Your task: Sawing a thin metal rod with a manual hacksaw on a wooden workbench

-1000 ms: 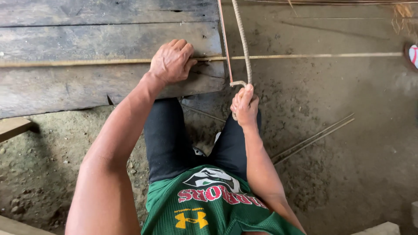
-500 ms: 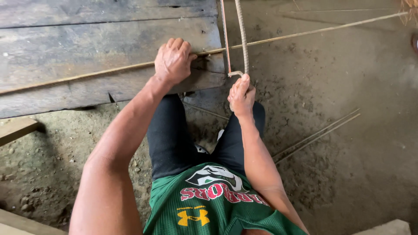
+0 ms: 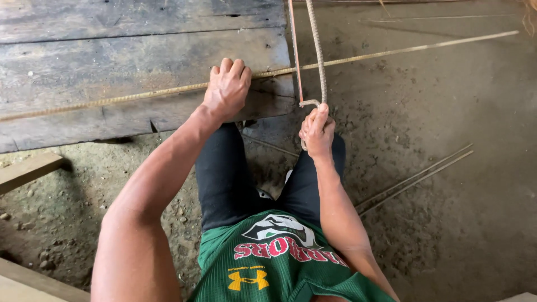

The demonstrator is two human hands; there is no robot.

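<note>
Ribbed steel rebar (image 3: 391, 54), hooked tie rod (image 3: 316, 56)

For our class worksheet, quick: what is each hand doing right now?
Left hand: closed, gripping the long ribbed steel bar on the wooden platform.
Right hand: closed around the bent ribbed bar at its hooked end.

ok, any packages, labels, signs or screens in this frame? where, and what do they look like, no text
No packages, signs or screens.
Only printed marks are on the person's green mesh jersey, bottom centre:
Crest graphic: white and black emblem, upper on the jersey.
Lettering band: arched red letters with white outline, below the crest.
Small logo: yellow, near the jersey's lower left.
</note>
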